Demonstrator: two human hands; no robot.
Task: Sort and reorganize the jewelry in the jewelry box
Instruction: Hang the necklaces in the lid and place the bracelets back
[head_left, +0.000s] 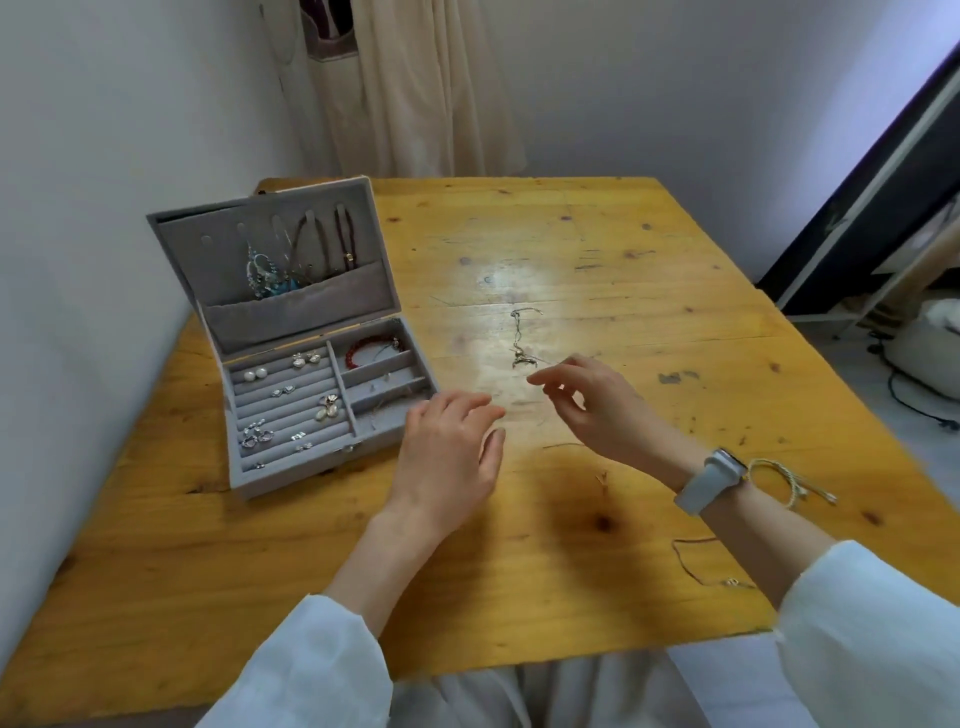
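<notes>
Wooden desk (597, 249): open jewelry box (311, 395) sat by the left edge. Both hands, left hand (449, 457) and right hand (592, 405), were relaxed, holding nothing, near the silver necklace (522, 340) mid-desk (pendant end nearest). Likely next: pinch chain, lift without tangling.

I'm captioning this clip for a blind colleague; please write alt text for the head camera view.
Two bare hands, left and right, hover open over a wooden table just short of a thin silver necklace lying on it. Left of them stands an open grey jewelry box with earrings in its slots and a red bracelet.
</notes>
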